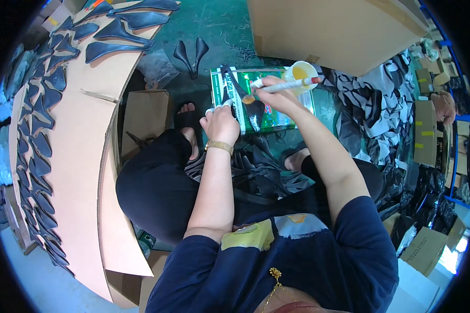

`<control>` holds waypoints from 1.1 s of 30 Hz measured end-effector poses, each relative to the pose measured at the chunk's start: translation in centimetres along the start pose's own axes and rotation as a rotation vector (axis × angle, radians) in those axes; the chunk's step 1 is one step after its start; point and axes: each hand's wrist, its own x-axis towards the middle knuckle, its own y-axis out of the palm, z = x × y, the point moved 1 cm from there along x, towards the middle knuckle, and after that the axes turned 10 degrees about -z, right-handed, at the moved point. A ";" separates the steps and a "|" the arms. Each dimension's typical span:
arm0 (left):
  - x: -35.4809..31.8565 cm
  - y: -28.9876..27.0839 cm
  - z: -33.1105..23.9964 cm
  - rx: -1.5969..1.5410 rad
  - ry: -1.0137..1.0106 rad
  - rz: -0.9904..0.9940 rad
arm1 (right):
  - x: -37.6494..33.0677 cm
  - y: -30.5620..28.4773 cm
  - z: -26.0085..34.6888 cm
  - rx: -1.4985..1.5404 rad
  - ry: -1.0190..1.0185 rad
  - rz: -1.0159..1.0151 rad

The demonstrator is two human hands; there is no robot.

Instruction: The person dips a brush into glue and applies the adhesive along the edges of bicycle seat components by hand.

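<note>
My right hand (279,96) grips a brush (297,85) with a white handle and a red end. Its yellowish bristles lie at the edge of a black curved piece (255,112), which looks like a cut leather or fabric part. That piece rests on a shiny green tin (279,122). With white covers on some fingertips, my left hand (220,122) is closed at the piece's left side, over the tin's near left edge. Its fingers partly hide what they pinch. Beyond my right hand stands a white cup (304,70) holding yellowish liquid.
Black V-shaped pieces (125,34) line a large cardboard sheet (81,135) on the left. Another black V-shaped piece (191,56) lies on the green floor. A big cardboard box (334,31) stands ahead. Grey and black scraps (373,109) pile up at right; more black pieces (258,161) lie between my feet.
</note>
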 end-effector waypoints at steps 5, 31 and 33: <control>0.3 -0.3 -0.4 -0.005 -0.011 0.037 | 2.4 2.2 -0.2 0.008 -0.269 -0.177; 0.7 -0.4 0.7 -0.092 -0.055 -0.238 | 4.5 1.3 2.4 0.233 -0.173 -0.273; 1.2 -0.2 0.9 -0.140 -0.078 -0.269 | 6.0 2.2 1.7 0.151 -0.234 -0.243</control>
